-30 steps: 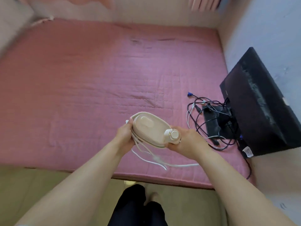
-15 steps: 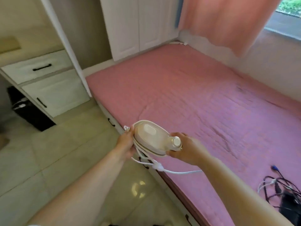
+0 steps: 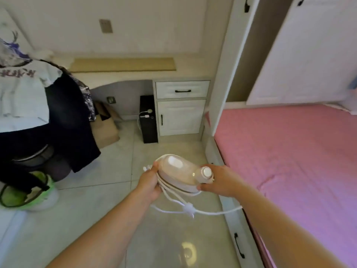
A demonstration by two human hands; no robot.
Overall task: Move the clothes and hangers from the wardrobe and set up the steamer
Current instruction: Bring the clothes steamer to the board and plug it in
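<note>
- The bed (image 3: pixel 289 161) with its pink cover fills the right of the frame; pale floor (image 3: pixel 96 219) tiles take the lower middle and left.
- A tabletop (image 3: pixel 116 78) runs across the upper centre, with a drawer (image 3: pixel 182 89) unit under its right end and a black box (image 3: pixel 147 118) standing just beside that unit.
- Clothes (image 3: pixel 38 105), a white printed shirt over dark garments, are heaped at the left edge, clear of any wardrobe.
- The steamer (image 3: pixel 179 173) is held in the air at frame centre, above the floor and just left of the bed edge.
- The left hand (image 3: pixel 150 182) is curled round the steamer's left end; the right hand (image 3: pixel 220 180) is wrapped round the end with the round cap.
- The white cord (image 3: pixel 193 207) hangs in loose loops under the steamer, and a strand trails right beneath the right forearm.
- Risk, as I judge it: the slack loops could snag on the bed frame or a foot while walking, jerking the steamer out of the hands.
- Whether there is water inside I cannot tell; if so, tilting it could spill.
</note>
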